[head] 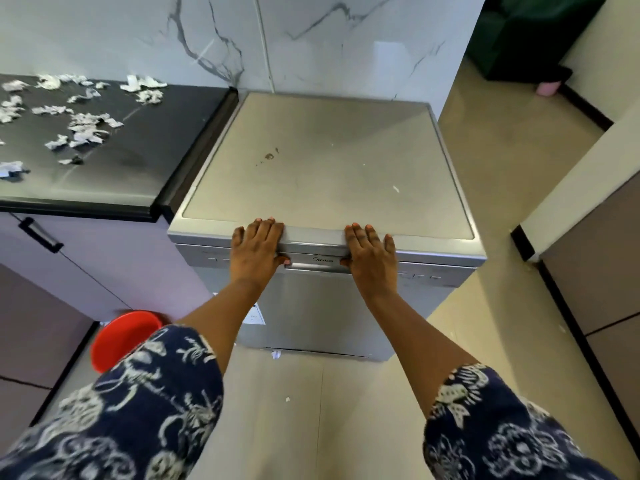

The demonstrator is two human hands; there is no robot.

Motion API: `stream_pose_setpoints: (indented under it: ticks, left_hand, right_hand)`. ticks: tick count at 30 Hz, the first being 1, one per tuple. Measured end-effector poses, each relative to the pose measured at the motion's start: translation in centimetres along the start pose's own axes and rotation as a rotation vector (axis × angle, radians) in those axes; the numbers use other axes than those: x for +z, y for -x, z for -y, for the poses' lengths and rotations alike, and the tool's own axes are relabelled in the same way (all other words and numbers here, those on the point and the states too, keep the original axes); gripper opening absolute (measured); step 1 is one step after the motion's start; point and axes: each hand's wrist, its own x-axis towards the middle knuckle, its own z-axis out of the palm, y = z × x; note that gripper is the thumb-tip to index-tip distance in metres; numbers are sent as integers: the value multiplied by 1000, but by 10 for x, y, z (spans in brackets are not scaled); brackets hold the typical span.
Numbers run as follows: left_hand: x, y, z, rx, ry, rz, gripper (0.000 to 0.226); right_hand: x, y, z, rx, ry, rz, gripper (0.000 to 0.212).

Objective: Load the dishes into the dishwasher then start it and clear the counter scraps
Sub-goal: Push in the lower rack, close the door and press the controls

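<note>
While both arms reach forward, we note the silver freestanding dishwasher standing with its door closed, against the marble wall. Left hand and right hand lie flat over the dishwasher's front top edge, fingers spread on the lid, thumbs tucked under at the handle recess, grasping the edge only. Left of the dishwasher, torn white paper scraps litter the black glossy countertop. A red plastic bowl sits low, left of the dishwasher's base.

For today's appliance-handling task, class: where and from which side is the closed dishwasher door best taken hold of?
Grip the recessed handle slot along the top edge of the dishwasher door, coming from the front. It is the door's only visible hold, and the left hand and right hand already flank it.
</note>
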Motion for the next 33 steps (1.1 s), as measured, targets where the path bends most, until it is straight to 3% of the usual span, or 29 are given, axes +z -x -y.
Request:
stream_pose_setpoints:
  ticks: [4, 8, 10, 13, 16, 22, 25, 29, 33]
  left_hand:
    - [-21, -4, 3, -2, 94, 100, 52]
    - [-36, -13, 37, 96, 206, 191, 45]
    - [-43, -26, 65, 46, 193, 151, 39]
    - [-55, -60, 128, -132, 195, 13, 39]
    - [-61, -102, 191, -292, 226, -61, 39]
    - [-59, -203, 272, -317, 250, -96, 51]
    - [-78, -275, 298, -253, 257, -229, 55]
    - [-132, -401, 330, -134, 296, -405, 60]
    - [-169, -513, 329, -42, 241, -438, 71]
  right_hand:
    - [-20, -1, 6, -34, 22, 168, 63]
    - [-40, -18, 13, -75, 97, 100, 59]
    - [-49, -35, 26, -129, 95, 110, 67]
    - [-50, -85, 64, -201, 23, 151, 42]
    - [-44, -139, 113, -202, -58, 137, 36]
    - [-55, -259, 205, -196, -240, 84, 36]
    - [-74, -330, 227, -175, -268, 8, 34]
    - [-130, -450, 231, -121, -312, -249, 34]
    - [-178, -550, 227, -40, -298, -439, 41]
